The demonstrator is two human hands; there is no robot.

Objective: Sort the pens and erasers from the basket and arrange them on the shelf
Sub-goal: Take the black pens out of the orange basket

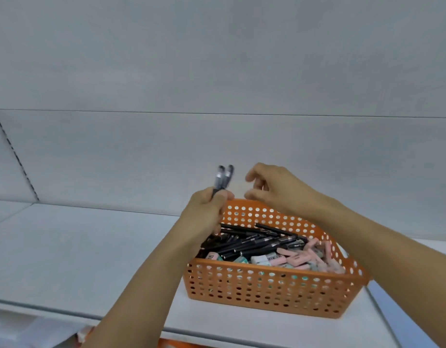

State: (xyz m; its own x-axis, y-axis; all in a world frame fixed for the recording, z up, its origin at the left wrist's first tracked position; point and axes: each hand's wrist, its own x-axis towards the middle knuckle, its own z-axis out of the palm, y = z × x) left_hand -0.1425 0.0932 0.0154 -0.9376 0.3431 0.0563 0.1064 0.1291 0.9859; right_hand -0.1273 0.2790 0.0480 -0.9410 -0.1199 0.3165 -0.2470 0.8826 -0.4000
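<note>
An orange perforated basket (267, 287) stands on the white shelf (78, 247), right of centre. Inside it lie several black pens (254, 241) on the left and pink, white and teal erasers (299, 259) on the right. My left hand (204, 214) is above the basket's back left corner, shut on two black pens (223, 178) that stick upward out of the fist. Beside them, over the basket's back rim, my right hand (272, 187) hovers with curled, parted fingers and holds nothing.
The shelf's grey back panel (216, 146) rises just behind the basket. A slotted upright (13, 151) runs down the left side. The shelf's front edge (66, 310) crosses the lower frame, and bare shelf surface extends left of the basket.
</note>
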